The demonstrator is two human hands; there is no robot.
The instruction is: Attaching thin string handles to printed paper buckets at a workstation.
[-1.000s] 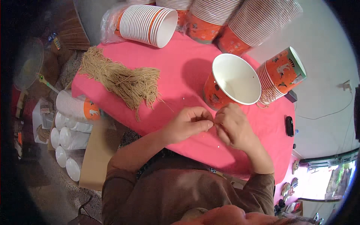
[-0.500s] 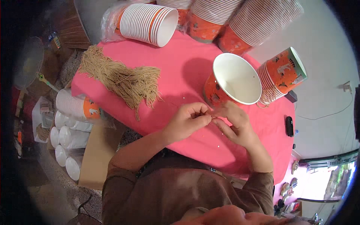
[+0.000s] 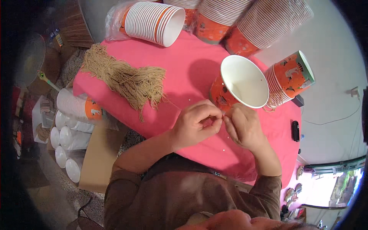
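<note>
My left hand (image 3: 196,123) is closed in a pinch, and its fingertips meet those of my right hand (image 3: 245,124), which is closed too. A thin tan cord runs from the bundle of tan cords (image 3: 134,82) toward my left hand. What lies between the fingertips is mostly hidden. Just beyond both hands an orange paper bucket (image 3: 245,82) with a white inside stands with its mouth tilted toward me. Small holes show near its rim. The cord bundle lies loosely spread on the table's left side.
A pink cloth covers the table (image 3: 180,65). Nested bucket stacks (image 3: 153,23) line its far edge, and another stack (image 3: 287,76) leans at the right. A black object (image 3: 295,131) lies near the right edge. White cups (image 3: 71,138) fill a cardboard box (image 3: 99,161) at the left.
The hands have shifted slightly to the right. My right hand's fingers have curled in from a looser, blurred pose and now press against my left fingertips. The bucket looks almost unmoved.
</note>
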